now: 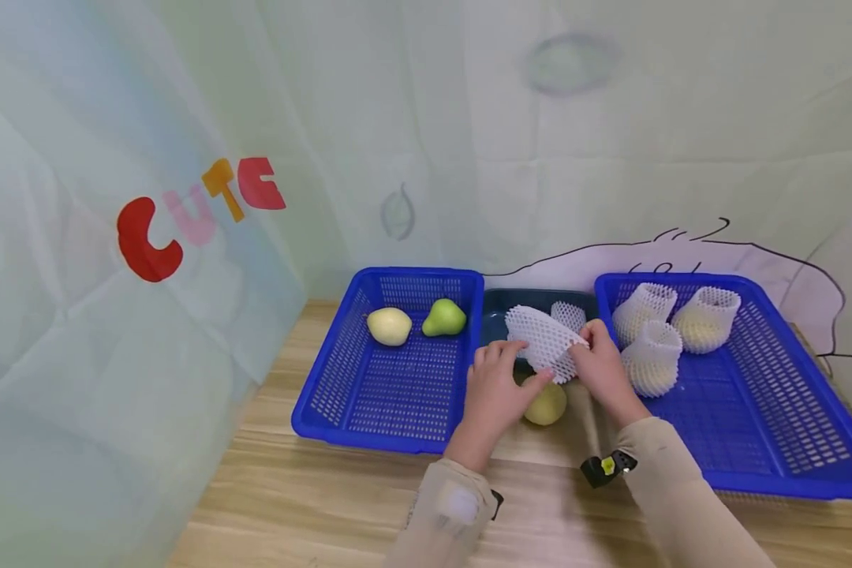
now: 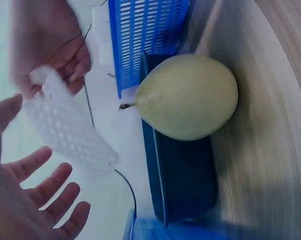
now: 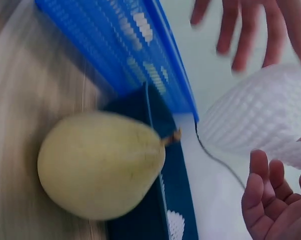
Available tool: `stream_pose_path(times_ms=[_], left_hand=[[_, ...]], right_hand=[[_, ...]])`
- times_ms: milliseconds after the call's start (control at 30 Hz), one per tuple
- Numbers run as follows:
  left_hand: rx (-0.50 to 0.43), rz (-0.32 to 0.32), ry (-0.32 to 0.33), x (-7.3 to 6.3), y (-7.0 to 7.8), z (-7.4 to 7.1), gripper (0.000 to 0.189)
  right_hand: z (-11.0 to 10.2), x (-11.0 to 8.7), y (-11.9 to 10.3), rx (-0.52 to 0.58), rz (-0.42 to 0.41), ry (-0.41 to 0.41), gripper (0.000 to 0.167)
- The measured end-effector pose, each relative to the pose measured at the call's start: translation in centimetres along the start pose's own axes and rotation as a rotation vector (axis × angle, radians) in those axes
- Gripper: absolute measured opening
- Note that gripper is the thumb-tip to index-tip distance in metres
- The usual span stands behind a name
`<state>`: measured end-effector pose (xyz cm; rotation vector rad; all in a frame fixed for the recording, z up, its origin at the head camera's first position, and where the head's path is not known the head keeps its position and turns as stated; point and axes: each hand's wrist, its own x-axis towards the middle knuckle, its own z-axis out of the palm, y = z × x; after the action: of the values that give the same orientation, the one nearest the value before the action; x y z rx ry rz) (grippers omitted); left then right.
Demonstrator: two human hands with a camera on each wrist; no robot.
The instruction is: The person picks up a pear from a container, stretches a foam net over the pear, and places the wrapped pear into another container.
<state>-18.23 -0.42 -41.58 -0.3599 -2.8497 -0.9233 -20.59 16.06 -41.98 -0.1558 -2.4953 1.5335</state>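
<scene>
A white foam fruit net (image 1: 539, 335) hangs above the dark green tray (image 1: 495, 306), its right end pinched by my right hand (image 1: 603, 371). My left hand (image 1: 495, 386) is beside the net, its fingers spread and uncurled in the left wrist view. The net (image 2: 70, 130) looks flattened and slants down there, apart from any fruit. Below my hands a pale yellow pear (image 1: 545, 405) rests on the table in front of the tray; its stem shows in both wrist views. Another foam net (image 1: 568, 315) lies in the tray.
At left, a blue basket (image 1: 326, 379) holds a pale yellow pear (image 1: 389, 326) and a green pear (image 1: 445, 317). The right blue basket (image 1: 816, 386) holds three pears in foam nets (image 1: 651, 359). A printed cloth (image 1: 433, 142) hangs behind the wooden table (image 1: 270, 489).
</scene>
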Motion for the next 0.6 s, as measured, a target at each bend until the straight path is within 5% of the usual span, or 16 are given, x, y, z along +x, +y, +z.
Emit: stream_pose_path(times_ms=[133,400,500,600], left_hand=[[0.008,0.003,0.020,0.3,0.5,0.6,0.056],[-0.179,-0.014,0.294,0.7,-1.8,0.9,0.018],[-0.355,-0.092,0.301,0.9,-2.4,0.6,0.018],[-0.669,-0.182,0.284,0.9,-2.7,0.5,0.019]], right_hand=[[0.4,-0.8,-0.5,0.073,-0.070,-0.040,0.016],[-0.1,-1.2,0.6,0.261,-0.127,0.016,0.030],[-0.4,-1.3,1.0,0.256,-0.141,0.063,0.032],[-0.7,-1.5,1.1,0.233,-0.099,0.102,0.030]])
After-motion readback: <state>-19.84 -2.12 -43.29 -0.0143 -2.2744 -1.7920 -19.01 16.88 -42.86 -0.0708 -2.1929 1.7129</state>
